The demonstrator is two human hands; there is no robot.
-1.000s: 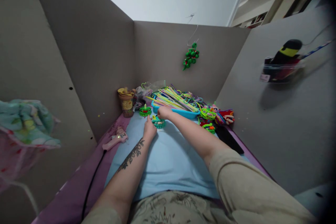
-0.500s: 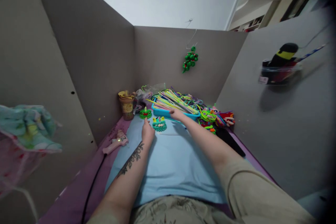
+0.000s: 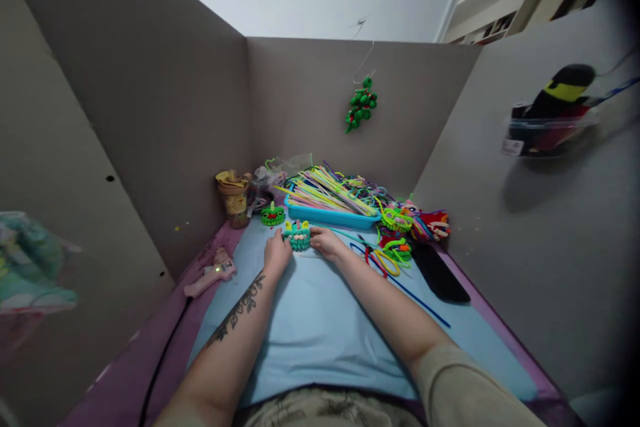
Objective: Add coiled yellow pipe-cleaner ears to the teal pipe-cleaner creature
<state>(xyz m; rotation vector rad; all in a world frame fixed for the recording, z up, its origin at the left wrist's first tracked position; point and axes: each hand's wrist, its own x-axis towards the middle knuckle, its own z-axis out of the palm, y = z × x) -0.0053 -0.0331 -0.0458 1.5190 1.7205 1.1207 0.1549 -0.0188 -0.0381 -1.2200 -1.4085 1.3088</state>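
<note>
A small teal pipe-cleaner figure [image 3: 298, 237] with yellow and pink bits sits on the light blue mat [image 3: 320, 320]. My left hand [image 3: 277, 255] grips its left side with closed fingers. My right hand [image 3: 326, 242] pinches its right side. Just behind stands a blue tray [image 3: 330, 216] heaped with coloured pipe cleaners. A second, green figure [image 3: 273, 215] lies to the left of the tray.
A pink glue gun [image 3: 206, 274] with a black cord lies at the left on the purple table. A paper cup [image 3: 233, 197] stands in the back corner. Loose pipe cleaners [image 3: 395, 253] and a black flat object [image 3: 440, 272] lie at the right. Grey partitions enclose the desk; a green ornament [image 3: 360, 105] hangs on the back wall.
My right hand left the tray and came back down to the teal figure. Loose blue and red pipe cleaners now lie on the mat at the right. My left hand stayed by the figure.
</note>
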